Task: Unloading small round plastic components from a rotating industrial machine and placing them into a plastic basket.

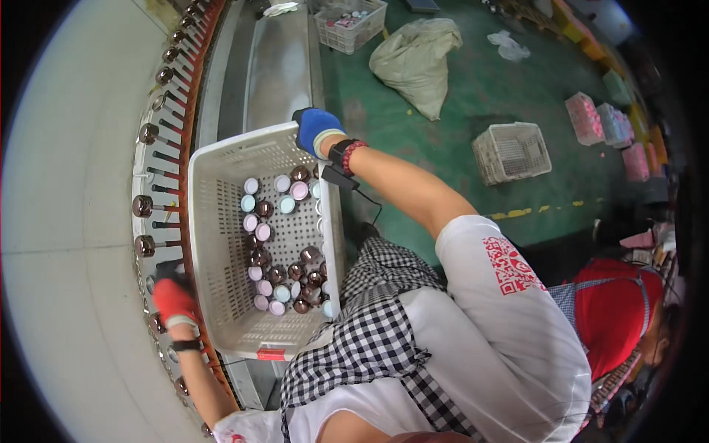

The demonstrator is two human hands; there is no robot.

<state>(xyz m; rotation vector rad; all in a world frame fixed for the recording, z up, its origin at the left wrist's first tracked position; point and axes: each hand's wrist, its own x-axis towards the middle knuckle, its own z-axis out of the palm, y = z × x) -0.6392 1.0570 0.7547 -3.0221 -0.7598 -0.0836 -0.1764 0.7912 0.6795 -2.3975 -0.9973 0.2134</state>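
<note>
My left hand (174,299), in a red glove with dark fingers, is at the row of spindles on the left. Its fingers are smeared by motion, so whether they hold anything is unclear. Glossy brown round pieces (145,206) sit on spindles beside it. At the far rim of a white plastic crate (221,325), my right hand (317,129) in a blue glove is closed on the edge. Inside the crate lie several small round pieces (298,190), some glossy brown, others showing pale pink or pale blue faces.
Along the spindle row runs an orange-brown rail (193,111). Beyond the crate is a metal trough (281,66). On the green floor are a filled crate (350,26), a pale sack (417,63) and another crate (512,153). A person in red (617,317) is at the right.
</note>
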